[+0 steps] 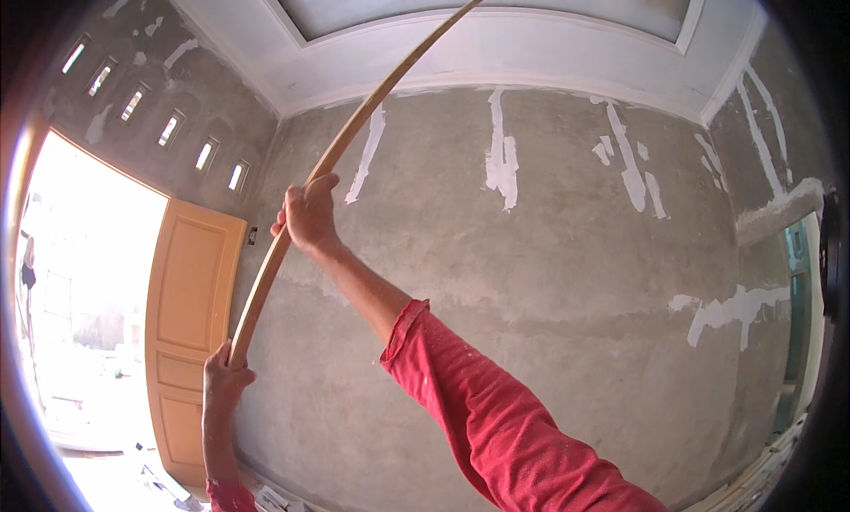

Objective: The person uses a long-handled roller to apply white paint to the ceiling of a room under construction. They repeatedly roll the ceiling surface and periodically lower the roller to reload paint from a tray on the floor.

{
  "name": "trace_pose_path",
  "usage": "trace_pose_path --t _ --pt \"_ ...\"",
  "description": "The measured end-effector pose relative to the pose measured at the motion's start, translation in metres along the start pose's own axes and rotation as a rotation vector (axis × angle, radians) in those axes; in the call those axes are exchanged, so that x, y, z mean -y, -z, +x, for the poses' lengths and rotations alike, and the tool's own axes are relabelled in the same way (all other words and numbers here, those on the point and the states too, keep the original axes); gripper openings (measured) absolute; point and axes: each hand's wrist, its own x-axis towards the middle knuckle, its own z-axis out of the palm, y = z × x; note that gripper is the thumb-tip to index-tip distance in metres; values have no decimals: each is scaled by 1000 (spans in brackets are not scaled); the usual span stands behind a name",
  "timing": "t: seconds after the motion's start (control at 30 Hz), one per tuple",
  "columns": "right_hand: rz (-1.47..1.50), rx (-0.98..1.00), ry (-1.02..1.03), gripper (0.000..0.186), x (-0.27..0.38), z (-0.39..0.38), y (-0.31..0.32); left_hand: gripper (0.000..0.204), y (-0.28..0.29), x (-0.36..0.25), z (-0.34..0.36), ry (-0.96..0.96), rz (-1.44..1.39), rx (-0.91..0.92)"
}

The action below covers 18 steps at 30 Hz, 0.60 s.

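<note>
A long, narrow wooden pole (259,298) slants from the lower left up to the right and runs out of view at the top edge, across the ceiling. Its curve may come from the lens. My left hand (228,381) is closed around its lower end. Farther up, my right hand (310,215) grips the same pole, fingers wrapped round it and the arm stretched out in a rolled red sleeve. The pole's upper tip is out of view, so whether it touches anything I cannot tell.
Ahead stands a grey plastered wall (567,273) with white filler patches. A white ceiling border (549,47) frames a recessed panel. At left, a yellow-brown door (197,308) stands by a bright doorway, below small vent openings. Another opening (801,291) is at far right.
</note>
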Motion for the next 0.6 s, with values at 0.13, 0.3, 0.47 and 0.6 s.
trace_pose_path --t 0.13,0.3,0.47,0.6 --pt "-72 34 -46 28 -42 -16 -2 19 0 18 -25 91 -53 28" --pt "-140 27 -159 32 -54 -50 -10 18 -6 51 -56 89 -192 54" --pt "-215 65 -182 28 -55 -73 15 19 -31 46 -91 214 -219 114" --pt "-171 100 -214 28 -36 -100 37 18 -59 67 -121 100 -289 84"
